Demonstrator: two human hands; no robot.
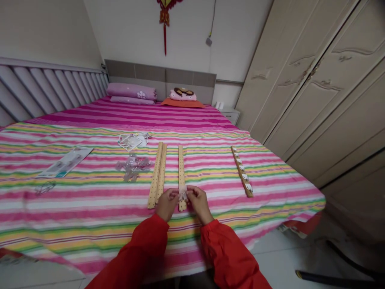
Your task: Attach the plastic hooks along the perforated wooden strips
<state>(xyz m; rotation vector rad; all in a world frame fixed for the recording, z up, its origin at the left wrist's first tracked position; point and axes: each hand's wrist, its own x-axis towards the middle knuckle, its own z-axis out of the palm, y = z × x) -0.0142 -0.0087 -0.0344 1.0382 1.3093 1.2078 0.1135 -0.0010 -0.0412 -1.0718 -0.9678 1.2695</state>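
Between the fingertips of my left hand [167,204] and my right hand [199,204] is a small clear plastic packet [183,192]; both hands pinch its sides. What is inside it is too small to make out. The packet is over the near part of a narrow light wooden strip [181,164] dotted with small holes. Just left of my left hand, two similar strips [156,174] lie side by side. A pile of small clear packets [135,164] rests farther left.
A brown wooden strip [242,172] with several white pieces lies to the right on the striped bedsheet [210,168]. On the left are a flat clear package [67,162] and a crumpled clear item [45,187]. White-and-clear packaging [132,140] lies behind the packets.
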